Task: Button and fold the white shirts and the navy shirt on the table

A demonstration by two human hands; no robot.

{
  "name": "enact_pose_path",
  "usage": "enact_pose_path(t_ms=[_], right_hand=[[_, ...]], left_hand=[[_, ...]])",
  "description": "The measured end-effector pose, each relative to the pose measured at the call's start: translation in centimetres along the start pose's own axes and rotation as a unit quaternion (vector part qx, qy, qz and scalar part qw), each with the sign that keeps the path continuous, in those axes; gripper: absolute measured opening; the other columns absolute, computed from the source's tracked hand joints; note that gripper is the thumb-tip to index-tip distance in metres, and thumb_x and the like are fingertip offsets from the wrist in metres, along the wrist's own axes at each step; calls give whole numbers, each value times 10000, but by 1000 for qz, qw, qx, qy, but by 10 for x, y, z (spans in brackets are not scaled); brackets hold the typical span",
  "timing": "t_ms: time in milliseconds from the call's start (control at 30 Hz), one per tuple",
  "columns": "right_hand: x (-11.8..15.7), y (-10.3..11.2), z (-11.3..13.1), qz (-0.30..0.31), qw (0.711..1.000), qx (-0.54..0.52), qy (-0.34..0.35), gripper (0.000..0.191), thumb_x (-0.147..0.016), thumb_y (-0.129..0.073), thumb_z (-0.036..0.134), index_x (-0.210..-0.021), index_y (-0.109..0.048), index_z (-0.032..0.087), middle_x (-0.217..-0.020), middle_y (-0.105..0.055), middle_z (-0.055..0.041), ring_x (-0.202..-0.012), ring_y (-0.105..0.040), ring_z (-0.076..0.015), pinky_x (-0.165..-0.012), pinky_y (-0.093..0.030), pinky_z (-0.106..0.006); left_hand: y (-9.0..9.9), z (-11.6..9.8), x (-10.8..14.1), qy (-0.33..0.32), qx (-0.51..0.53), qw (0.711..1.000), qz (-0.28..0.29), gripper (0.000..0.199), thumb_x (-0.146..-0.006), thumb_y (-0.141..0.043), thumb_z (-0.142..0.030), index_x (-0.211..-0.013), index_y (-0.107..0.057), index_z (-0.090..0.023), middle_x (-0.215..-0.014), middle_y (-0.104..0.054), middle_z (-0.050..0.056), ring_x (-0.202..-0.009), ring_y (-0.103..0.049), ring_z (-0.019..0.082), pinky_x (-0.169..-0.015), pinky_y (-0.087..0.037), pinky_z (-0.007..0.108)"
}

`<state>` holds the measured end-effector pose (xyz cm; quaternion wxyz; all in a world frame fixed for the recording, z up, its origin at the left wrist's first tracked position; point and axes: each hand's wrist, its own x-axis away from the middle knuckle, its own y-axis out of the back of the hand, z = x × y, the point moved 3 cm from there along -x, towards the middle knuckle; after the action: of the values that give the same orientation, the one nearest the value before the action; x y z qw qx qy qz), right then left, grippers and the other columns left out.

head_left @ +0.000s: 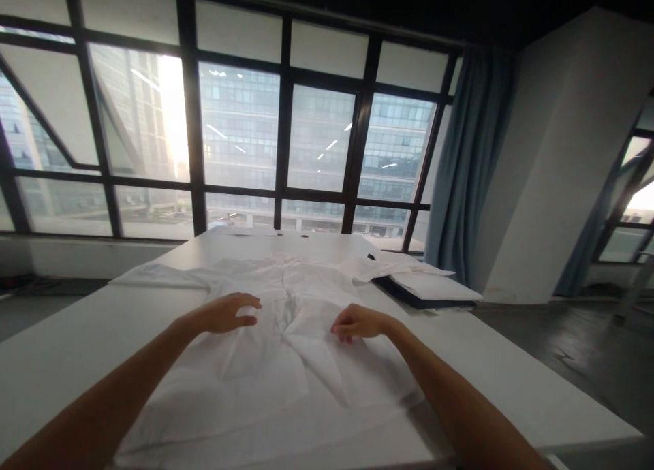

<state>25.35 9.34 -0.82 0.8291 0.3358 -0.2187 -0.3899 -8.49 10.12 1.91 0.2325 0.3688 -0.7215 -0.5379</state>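
A white long-sleeved shirt (255,381) lies spread over the table, its hem toward me and its sleeves reaching out to both sides. Creases run down its middle, where the front looks bunched. Over the left half of the shirt is my left hand (229,313), thumb and fingers apart, with nothing between them. My right hand (355,321) is on the right half, fingers curled and pinched together at the cloth. The exact bit of fabric between those fingertips is hard to make out.
The white table (511,381) stretches away toward large windows. At its right edge sits a stack of white and dark folded items (434,289), with the right sleeve reaching onto it. Papers (245,231) lie at the far end. A blue curtain (467,163) hangs beside a pillar (541,170).
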Motion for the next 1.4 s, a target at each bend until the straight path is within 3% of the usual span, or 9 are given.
enact_pose_path(t_ms=[100, 233, 367, 500, 667, 833, 1033, 1200, 1400], right_hand=[[-12, -8, 5, -110, 987, 105, 54, 387, -745, -734, 440, -1027, -735, 176, -958, -680, -87, -827, -617, -189, -806, -485, -309], [-6, -13, 15, -28, 984, 158, 71, 722, -463, -899, 442, -1128, -705, 240, -1173, -586, -82, -972, -591, -219, -903, -457, -317], [4, -19, 33, 21, 990, 129, 54, 588, -587, -834, 490, -1099, -709, 230, -1036, -630, -57, -841, -599, -169, -748, -476, -251], [-3, -38, 46, 35, 989, 144, 26, 359, -730, -739, 468, -921, -716, 164, -723, -619, -2, -619, -537, -117, -567, -401, -211], [-12, -42, 49, 25, 992, 114, 50, 178, -795, -679, 305, -734, -635, 145, -650, -557, 32, -586, -464, -89, -545, -343, -203], [2, -24, 79, 15, 987, -146, 65, 323, -785, -688, 452, -739, -564, 157, -612, -494, 60, -541, -436, -68, -506, -344, -185], [10, -13, 120, 279, 947, -151, 57, 539, -737, -684, 609, -977, -650, 128, -737, -647, -21, -623, -603, -103, -587, -459, -201], [-57, -3, 84, 31, 998, -22, -41, 419, -868, -578, 516, -735, -640, 124, -623, -660, -18, -460, -574, -76, -455, -430, -163], [-117, -28, 68, -48, 983, 132, -119, 301, -772, -676, 355, -569, -627, 138, -530, -645, -46, -528, -636, -164, -486, -477, -214]], left_hand=[[-31, 9, -11, -7, -69, 996, 49, 843, -760, -550, -688, -1444, -403, -217, -1548, -257, 167, -1420, -231, 359, -1113, -237, 538], [-47, 1, -12, 12, -96, 980, 171, 1130, -600, -643, -768, -1516, -226, -255, -1575, -81, 203, -1427, -73, 447, -1053, -176, 678], [-30, -35, -4, -5, -91, 991, 100, 817, -727, -580, -710, -1394, -461, -255, -1522, -316, 175, -1383, -285, 389, -1069, -256, 572], [-30, -80, 12, -61, -64, 992, 85, 507, -667, -697, -622, -951, -678, -201, -1037, -652, 86, -948, -595, 254, -814, -456, 340], [-37, -98, 23, -102, -18, 982, 159, 287, -807, -614, -467, -730, -632, -191, -720, -630, 6, -673, -539, 156, -623, -403, 252], [12, -101, 27, -130, 99, 975, 154, 370, -892, -499, -466, -704, -638, -180, -645, -614, -10, -598, -506, 120, -597, -408, 228], [16, -89, 21, -57, 279, 882, 377, 446, -766, -626, -598, -934, -701, -191, -781, -715, 40, -631, -615, 150, -652, -502, 282], [-8, -44, -36, 42, 156, 972, 171, 287, -765, -588, -429, -706, -653, -156, -614, -646, 12, -477, -522, 95, -472, -417, 198], [-37, -19, -87, 116, 35, 991, 56, 166, -687, -548, -273, -577, -597, -158, -468, -554, 12, -436, -519, 126, -456, -417, 217]])
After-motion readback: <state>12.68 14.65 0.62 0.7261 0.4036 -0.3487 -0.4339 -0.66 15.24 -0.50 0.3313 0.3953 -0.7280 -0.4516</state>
